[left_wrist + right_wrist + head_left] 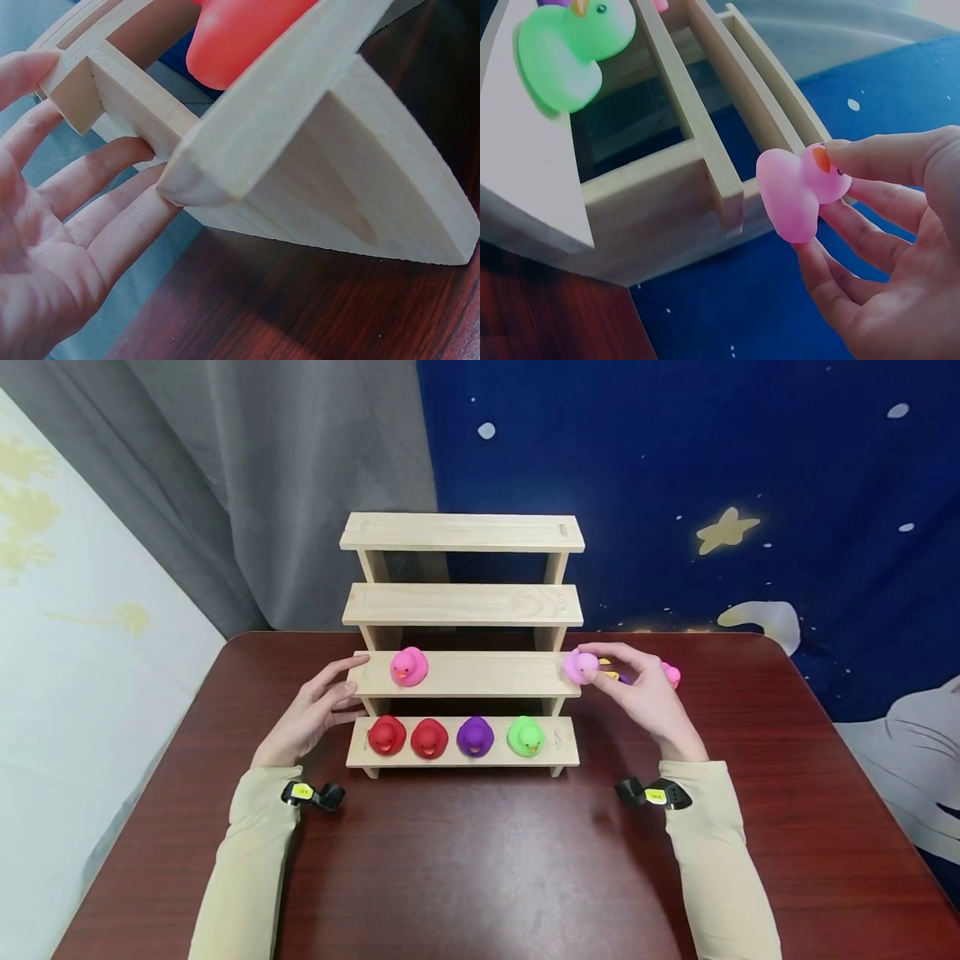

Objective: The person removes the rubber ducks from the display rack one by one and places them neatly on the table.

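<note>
A light pink rubber duck point(580, 667) is pinched between the thumb and fingers of my right hand point(640, 691), at the right end of the second shelf from the bottom. In the right wrist view that pink duck point(791, 195) is beside the shelf's end. My left hand point(309, 712) touches the left side of the wooden stepped rack point(487, 674), its fingers fairly straight against the boards. A darker pink duck point(408, 667) sits on the same shelf. Below stand two red ducks point(387, 736), a purple duck point(476, 737) and a green duck point(526, 737).
Behind my right hand, a bright pink duck point(672, 674) and some yellow and purple pieces point(613, 676) are partly hidden on the dark red table point(480, 868). Two upper shelves point(462, 532) rise at the back, before grey and blue curtains point(637, 485).
</note>
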The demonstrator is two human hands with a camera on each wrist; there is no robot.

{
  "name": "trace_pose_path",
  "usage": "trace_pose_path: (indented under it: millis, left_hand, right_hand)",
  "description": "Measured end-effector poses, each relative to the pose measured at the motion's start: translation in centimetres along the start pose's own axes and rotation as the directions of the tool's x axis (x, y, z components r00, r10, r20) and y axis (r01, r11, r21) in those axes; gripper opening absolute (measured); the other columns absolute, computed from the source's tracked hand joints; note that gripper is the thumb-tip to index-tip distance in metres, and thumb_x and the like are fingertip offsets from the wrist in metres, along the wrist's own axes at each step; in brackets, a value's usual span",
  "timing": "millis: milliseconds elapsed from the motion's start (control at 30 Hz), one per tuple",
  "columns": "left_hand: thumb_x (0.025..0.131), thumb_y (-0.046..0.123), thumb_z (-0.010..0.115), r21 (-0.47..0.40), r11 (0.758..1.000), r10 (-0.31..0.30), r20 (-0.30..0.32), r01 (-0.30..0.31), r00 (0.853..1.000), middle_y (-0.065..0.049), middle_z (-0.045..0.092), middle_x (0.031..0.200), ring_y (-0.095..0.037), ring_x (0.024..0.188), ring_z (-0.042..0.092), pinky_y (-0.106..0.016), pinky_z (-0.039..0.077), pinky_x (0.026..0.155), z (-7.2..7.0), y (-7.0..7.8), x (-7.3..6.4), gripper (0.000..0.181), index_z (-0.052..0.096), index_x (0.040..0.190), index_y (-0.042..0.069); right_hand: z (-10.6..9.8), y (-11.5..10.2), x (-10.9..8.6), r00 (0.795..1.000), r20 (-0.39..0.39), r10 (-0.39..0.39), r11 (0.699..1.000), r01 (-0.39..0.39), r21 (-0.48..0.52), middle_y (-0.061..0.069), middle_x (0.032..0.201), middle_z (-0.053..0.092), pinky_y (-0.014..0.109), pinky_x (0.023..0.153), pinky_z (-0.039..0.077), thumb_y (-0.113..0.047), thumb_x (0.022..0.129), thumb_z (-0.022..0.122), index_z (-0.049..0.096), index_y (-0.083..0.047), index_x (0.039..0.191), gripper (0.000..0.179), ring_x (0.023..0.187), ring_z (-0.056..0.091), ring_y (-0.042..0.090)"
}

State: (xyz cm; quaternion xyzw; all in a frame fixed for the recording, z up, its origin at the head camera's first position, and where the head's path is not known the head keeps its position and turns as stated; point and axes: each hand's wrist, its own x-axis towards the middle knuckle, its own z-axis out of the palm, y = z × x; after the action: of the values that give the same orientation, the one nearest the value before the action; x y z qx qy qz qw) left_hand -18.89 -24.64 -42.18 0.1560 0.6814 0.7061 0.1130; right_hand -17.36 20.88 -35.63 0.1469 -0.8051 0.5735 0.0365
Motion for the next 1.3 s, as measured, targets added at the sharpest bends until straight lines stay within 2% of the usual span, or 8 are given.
trace_pose_path:
  millis: [167,300,533,700,867,1000,1200,1300]
  left_hand:
    - [0.103,0.015,0.048,0.007,1.000,0.000,0.001,0.000,1.000,-0.018,0.032,0.143,-0.031,0.110,0.061,-0.038,0.053,0.087,-0.1,0.0,0.0,0.045,0.040,0.147,0.014]
    - [0.103,0.016,0.048,0.009,1.000,-0.002,0.001,0.002,1.000,-0.018,0.032,0.143,-0.031,0.112,0.060,-0.038,0.053,0.087,-0.1,0.1,0.1,0.045,0.040,0.147,0.015]
    - [0.103,0.015,0.048,0.009,1.000,0.003,-0.003,-0.003,1.000,-0.018,0.032,0.144,-0.036,0.114,0.058,-0.038,0.053,0.086,-0.2,0.1,0.1,0.045,0.040,0.147,0.014]
    - [0.103,0.015,0.047,0.015,1.000,0.002,-0.010,-0.002,1.000,-0.016,0.032,0.145,-0.033,0.112,0.059,-0.037,0.053,0.086,-0.3,0.2,0.0,0.045,0.040,0.147,0.015]
    - [0.103,0.016,0.048,0.021,1.000,-0.008,-0.014,0.008,1.000,-0.016,0.031,0.146,-0.033,0.113,0.059,-0.037,0.053,0.086,-0.3,0.1,-0.1,0.045,0.040,0.147,0.015]
    - [0.102,0.017,0.048,0.021,1.000,-0.010,-0.015,0.011,1.000,-0.015,0.031,0.146,-0.035,0.114,0.058,-0.037,0.053,0.087,-0.3,0.0,-0.1,0.046,0.040,0.147,0.016]
    - [0.102,0.017,0.048,0.026,1.000,-0.010,-0.011,0.011,1.000,-0.016,0.030,0.146,-0.026,0.110,0.061,-0.037,0.053,0.087,0.0,0.1,0.0,0.046,0.039,0.147,0.016]
    - [0.102,0.017,0.049,0.029,0.999,-0.013,-0.015,0.014,1.000,-0.016,0.030,0.147,-0.027,0.110,0.061,-0.038,0.053,0.087,0.0,0.1,0.0,0.046,0.040,0.147,0.016]
  right_hand:
    - [-0.9,0.7,-0.1,0.999,-0.035,0.001,1.000,-0.002,-0.008,0.012,0.117,0.065,0.021,0.076,0.051,-0.011,0.089,0.070,0.065,-0.004,0.124,0.036,0.093,0.063,0.018]
    - [-1.4,1.3,-0.1,0.995,-0.088,-0.036,0.999,0.035,-0.013,0.011,0.114,0.066,0.019,0.078,0.050,-0.005,0.088,0.070,0.065,0.000,0.122,0.034,0.092,0.063,0.015]
    - [-2.6,2.2,-0.4,0.980,-0.199,-0.012,0.990,0.040,0.136,0.004,0.111,0.067,0.017,0.079,0.049,0.000,0.088,0.068,0.063,0.004,0.121,0.033,0.096,0.063,0.015]
    - [-3.5,2.7,-0.7,0.974,-0.228,0.017,0.981,0.028,0.191,0.003,0.110,0.067,0.016,0.080,0.050,-0.002,0.088,0.069,0.065,0.002,0.120,0.032,0.096,0.064,0.015]
    - [-4.4,3.5,-1.0,0.967,-0.253,0.016,0.989,0.022,0.148,0.000,0.109,0.067,0.015,0.074,0.051,0.001,0.088,0.069,0.065,0.002,0.121,0.033,0.093,0.064,0.013]
    - [-5.2,4.2,-1.1,0.963,-0.268,0.023,0.994,0.008,0.113,0.000,0.110,0.067,0.015,0.075,0.051,0.000,0.088,0.068,0.063,0.003,0.122,0.034,0.094,0.064,0.013]
    - [-6.5,5.3,-1.4,0.943,-0.331,0.041,0.999,-0.033,0.031,-0.004,0.110,0.066,0.014,0.078,0.048,-0.005,0.090,0.067,0.064,0.000,0.123,0.034,0.095,0.063,0.009]
    - [-7.0,5.8,-1.5,0.933,-0.355,0.052,0.999,-0.042,0.034,-0.005,0.110,0.066,0.013,0.078,0.048,-0.006,0.090,0.067,0.064,0.000,0.123,0.034,0.094,0.063,0.010]
